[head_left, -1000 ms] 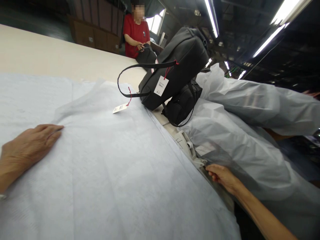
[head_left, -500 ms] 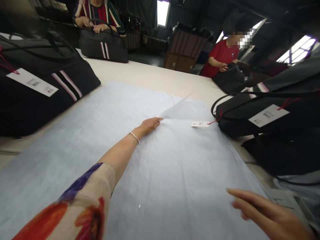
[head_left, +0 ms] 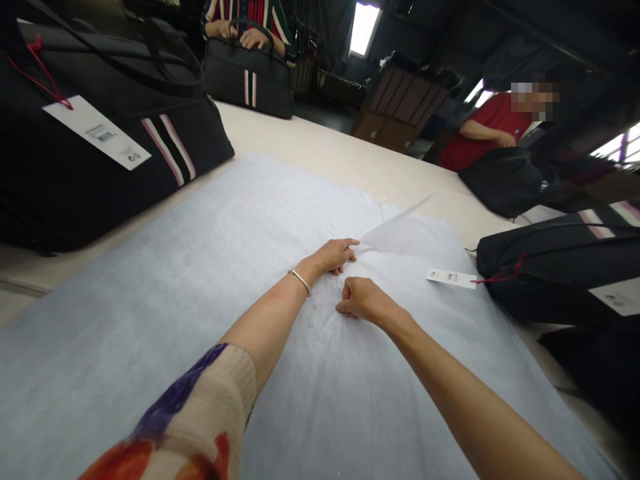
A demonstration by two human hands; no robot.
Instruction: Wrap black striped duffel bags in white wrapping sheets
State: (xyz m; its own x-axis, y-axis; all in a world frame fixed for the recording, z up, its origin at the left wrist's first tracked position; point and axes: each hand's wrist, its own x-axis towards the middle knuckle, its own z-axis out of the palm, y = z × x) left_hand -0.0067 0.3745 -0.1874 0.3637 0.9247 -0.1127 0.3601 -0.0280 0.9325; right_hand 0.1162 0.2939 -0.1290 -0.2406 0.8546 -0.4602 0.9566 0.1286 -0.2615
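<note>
A thin, pale, tissue-like sheet (head_left: 210, 267) covers the table in front of me, wrinkled near my hands. On it rests my left hand (head_left: 336, 256), index finger stretched out and thumb apart, beside a raised, see-through corner of sheet. Just nearer to me, my right hand (head_left: 361, 298) is closed in a pinch against the sheet, its fingertips at the creases. A white hang tag (head_left: 451, 278) on a red cord lies on the sheet to the right, tied to a black bag (head_left: 535, 267).
A large black bag (head_left: 115, 147) with striped trim and a white tag (head_left: 97, 132) stands at the left. Across the table (head_left: 320, 147), one person's hands rest on another black bag (head_left: 250, 79). A person in red (head_left: 480, 133) handles a dark bag (head_left: 500, 180).
My right hand has come in from the lower right to the sheet beside my left hand, its fingers now closed. The view has shifted, so the bags appear farther right.
</note>
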